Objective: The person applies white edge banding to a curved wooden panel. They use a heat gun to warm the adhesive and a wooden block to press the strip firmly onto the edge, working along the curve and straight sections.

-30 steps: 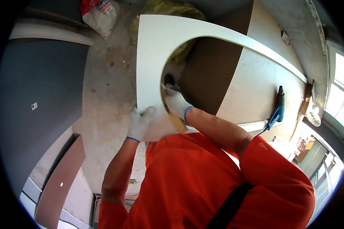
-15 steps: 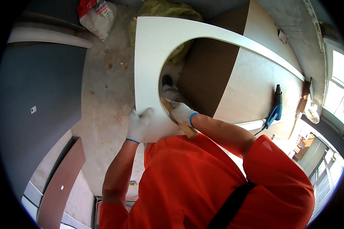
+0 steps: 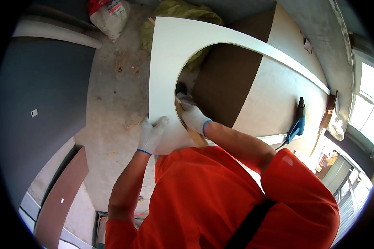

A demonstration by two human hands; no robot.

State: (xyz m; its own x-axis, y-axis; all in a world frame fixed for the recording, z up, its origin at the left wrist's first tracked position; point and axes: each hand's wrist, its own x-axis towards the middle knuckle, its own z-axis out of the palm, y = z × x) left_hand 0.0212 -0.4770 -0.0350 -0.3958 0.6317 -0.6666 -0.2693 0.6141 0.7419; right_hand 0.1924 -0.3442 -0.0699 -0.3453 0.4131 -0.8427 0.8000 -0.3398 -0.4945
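Note:
A white panel with a large rounded cutout lies in front of me. My left hand, in a white glove with a blue cuff, clasps its left edge, thumb on the top face. Inside the cutout's near left rim, my right hand, gloved alike, is closed around a flat tan strip. This strip lies along the curved rim, and its near end points towards my red shirt. Whether it is wood or another material, I cannot make out. The right fingertips are partly hidden.
A blue heat gun with a dark nozzle and a cord rests on a pale board at right. Dark grey board stands left, a brown one below it. A white and red sack and yellowish sheeting are at the back.
My right hand and the tan strip have slid a little left and away from me along the cutout's rim. The left hand keeps its hold on the panel.

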